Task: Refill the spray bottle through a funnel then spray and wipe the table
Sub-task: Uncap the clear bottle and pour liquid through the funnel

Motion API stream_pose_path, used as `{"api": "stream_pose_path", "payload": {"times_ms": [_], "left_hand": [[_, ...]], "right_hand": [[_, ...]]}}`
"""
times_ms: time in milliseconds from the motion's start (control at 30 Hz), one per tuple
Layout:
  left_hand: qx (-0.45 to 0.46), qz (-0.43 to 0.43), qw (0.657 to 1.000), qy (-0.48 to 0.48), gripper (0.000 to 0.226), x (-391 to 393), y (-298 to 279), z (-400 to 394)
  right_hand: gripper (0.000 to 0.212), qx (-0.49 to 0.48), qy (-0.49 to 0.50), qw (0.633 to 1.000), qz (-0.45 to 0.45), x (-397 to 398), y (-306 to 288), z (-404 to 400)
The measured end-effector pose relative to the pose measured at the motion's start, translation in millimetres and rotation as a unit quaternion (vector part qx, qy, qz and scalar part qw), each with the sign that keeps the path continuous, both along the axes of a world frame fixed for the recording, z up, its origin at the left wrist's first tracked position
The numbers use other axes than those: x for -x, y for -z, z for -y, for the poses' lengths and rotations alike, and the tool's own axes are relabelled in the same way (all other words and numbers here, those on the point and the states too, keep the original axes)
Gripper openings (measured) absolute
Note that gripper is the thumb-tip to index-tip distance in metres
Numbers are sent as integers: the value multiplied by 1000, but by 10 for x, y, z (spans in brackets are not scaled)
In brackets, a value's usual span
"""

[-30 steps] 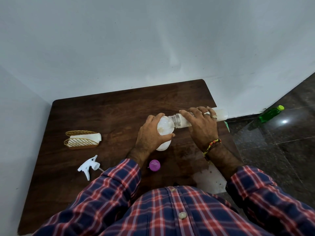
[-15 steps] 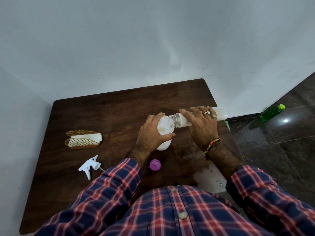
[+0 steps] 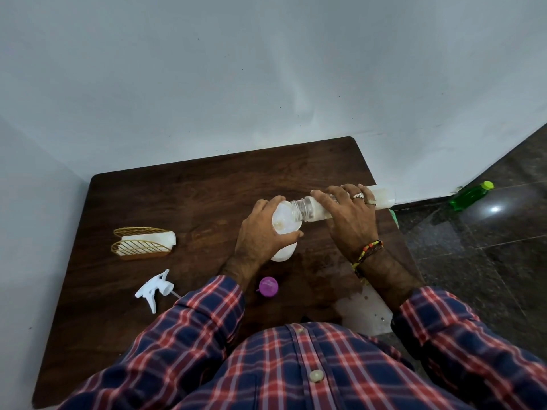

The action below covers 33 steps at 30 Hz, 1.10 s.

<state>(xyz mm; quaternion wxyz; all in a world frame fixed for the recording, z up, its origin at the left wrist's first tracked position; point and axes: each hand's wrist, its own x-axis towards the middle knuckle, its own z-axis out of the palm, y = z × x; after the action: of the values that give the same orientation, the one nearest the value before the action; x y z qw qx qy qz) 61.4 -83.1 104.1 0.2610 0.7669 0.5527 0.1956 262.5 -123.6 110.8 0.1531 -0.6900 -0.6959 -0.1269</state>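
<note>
No text, label, brand, number or sign can be read anywhere in this view. The bottles, the objects on the table and the wall show no letters that are clear enough to read.

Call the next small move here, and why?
Probably hold the tilt and keep pouring. The right hand has the refill bottle almost horizontal, its neck over the white funnel, which the left hand steadies on the spray bottle. White liquid remains in the refill bottle, and the trigger head lies on the table, unattached.
</note>
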Motion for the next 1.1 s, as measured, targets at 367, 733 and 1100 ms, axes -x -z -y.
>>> {"api": "stream_pose_path", "payload": {"times_ms": [367, 733, 1100], "left_hand": [[-2, -4, 1000, 2, 85, 6, -1, 5], [-3, -5, 1000, 3, 86, -2, 32, -14], [0, -1, 1000, 3, 86, -1, 28, -5]], "right_hand": [[51, 3, -1, 1000, -1, 14, -11, 10], [55, 17, 1, 1000, -3, 15, -42, 12], [53, 17, 2, 1000, 2, 11, -12, 4]]}}
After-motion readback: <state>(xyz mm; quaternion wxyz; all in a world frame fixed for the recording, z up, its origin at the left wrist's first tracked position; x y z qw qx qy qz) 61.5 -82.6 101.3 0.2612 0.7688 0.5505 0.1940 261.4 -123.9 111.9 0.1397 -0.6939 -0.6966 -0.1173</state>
